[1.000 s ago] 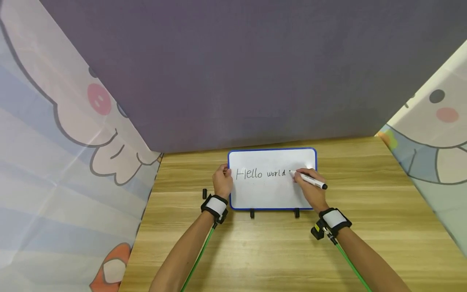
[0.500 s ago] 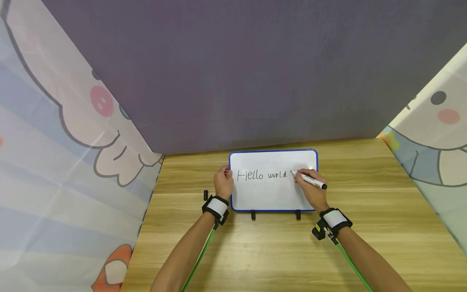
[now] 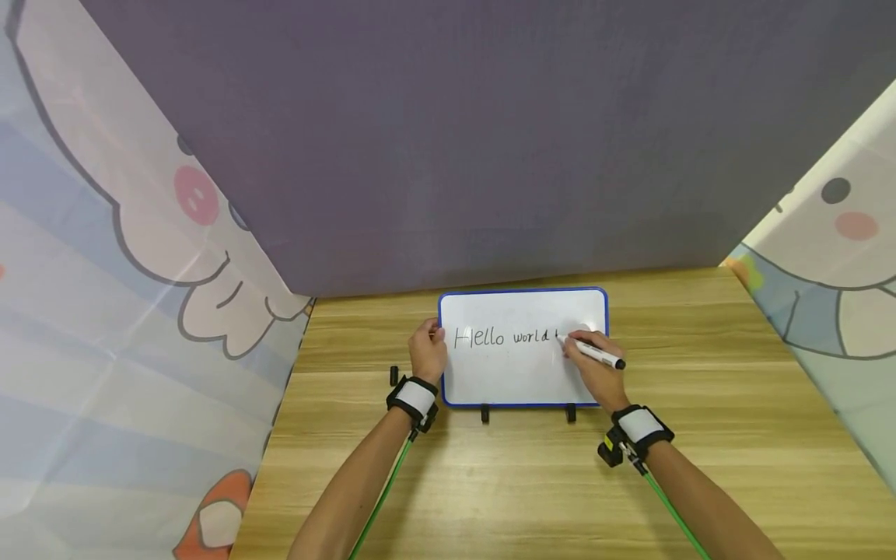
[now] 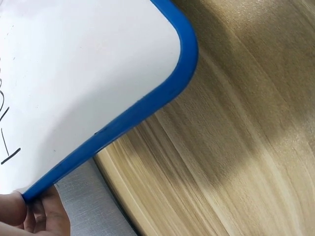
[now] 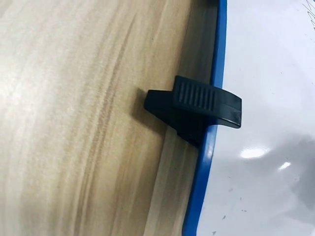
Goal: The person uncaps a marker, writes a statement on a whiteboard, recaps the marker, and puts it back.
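Observation:
A whiteboard [image 3: 518,377] with a blue frame stands on the table, bearing "Hello world" in black, with a short downward stroke after the "d". My right hand [image 3: 598,365] pinches a white marker [image 3: 591,352] with a black end, its tip at that stroke. At the board's left edge is my left hand [image 3: 428,351]. In the left wrist view its thumb [image 4: 12,209] lies on the front of the blue frame [image 4: 133,113] and the fingers [image 4: 55,211] curl behind, gripping the edge. The right hand is out of sight in the right wrist view.
Two black clip feet, one a ridged clip [image 5: 197,105], hold the board's lower edge. A black marker cap [image 3: 394,376] lies on the wooden table [image 3: 490,490] left of the board. Behind rises a grey wall [image 3: 448,140]; cartoon-printed sheets flank both sides.
The marker and right hand have moved slightly down, and the dot after "world" has become a short vertical stroke. The left hand stays at the board's edge.

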The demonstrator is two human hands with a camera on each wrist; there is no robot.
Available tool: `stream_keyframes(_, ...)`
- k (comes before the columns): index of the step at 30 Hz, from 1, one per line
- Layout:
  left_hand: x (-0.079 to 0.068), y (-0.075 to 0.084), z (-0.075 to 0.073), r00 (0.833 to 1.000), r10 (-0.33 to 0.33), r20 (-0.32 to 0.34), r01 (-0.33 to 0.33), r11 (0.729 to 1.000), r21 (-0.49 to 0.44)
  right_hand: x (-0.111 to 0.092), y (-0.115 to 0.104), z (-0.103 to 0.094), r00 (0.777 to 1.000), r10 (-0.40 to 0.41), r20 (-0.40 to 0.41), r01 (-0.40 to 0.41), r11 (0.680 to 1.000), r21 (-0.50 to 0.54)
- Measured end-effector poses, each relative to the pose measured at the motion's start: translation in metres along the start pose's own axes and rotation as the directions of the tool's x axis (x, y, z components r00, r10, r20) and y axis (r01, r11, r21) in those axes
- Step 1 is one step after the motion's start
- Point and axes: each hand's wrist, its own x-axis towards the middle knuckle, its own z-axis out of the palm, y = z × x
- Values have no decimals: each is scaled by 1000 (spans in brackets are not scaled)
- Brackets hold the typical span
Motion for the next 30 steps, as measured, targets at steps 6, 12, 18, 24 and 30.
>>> stream_keyframes(6, -1, -1, 0, 1000, 5, 1, -5, 1000, 5, -4, 6, 0, 999, -32, -17, 32, 999, 29)
stream_keyframes(12, -2, 0, 0, 1000, 22, -22, -22, 1000, 9, -8, 15, 0, 999, -53, -4, 53, 985, 163)
stream_keyframes(18, -1, 0, 0, 999, 31, -32, -30, 999, 15, -9, 7, -2, 1000, -4, 18, 3, 996, 91)
stream_keyframes(24, -1, 0, 0, 999, 34, -19, -34, 999, 18, -8, 36, -3, 999, -42, 25, 38, 988, 148)
stream_keyframes(30, 0, -2, 2, 999, 39, -16, -39, 999, 11, -9, 5, -3, 1000, -7, 25, 5, 998, 67)
